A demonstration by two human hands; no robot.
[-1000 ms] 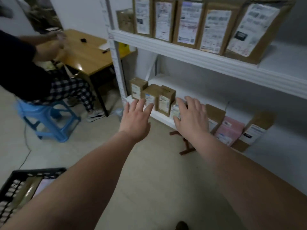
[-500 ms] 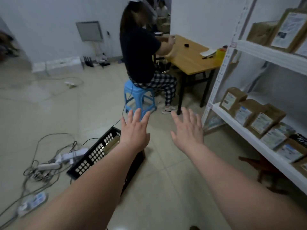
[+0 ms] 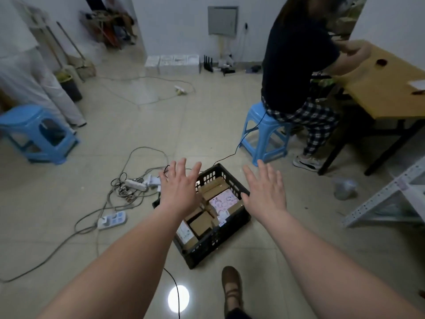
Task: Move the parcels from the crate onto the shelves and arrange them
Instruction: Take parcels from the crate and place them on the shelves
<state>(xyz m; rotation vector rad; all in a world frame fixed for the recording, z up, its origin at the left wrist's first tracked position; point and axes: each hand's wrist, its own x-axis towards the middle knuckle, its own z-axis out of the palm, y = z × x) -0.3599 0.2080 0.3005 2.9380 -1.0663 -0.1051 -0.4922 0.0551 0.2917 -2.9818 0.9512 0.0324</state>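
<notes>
Head view: my left grip (image 3: 179,192) and right grip (image 3: 264,192) reach out over the floor, fingers straight and spread, holding nothing. The black crate (image 3: 213,240) sits on the floor between them and below. Inside it, brown parcels (image 3: 201,223) and a pink patterned parcel (image 3: 223,201) lie at 3 o'clock of my left grip and 9 o'clock of my right, untouched. The shelf frame (image 3: 391,199) stands well apart at 3 o'clock
</notes>
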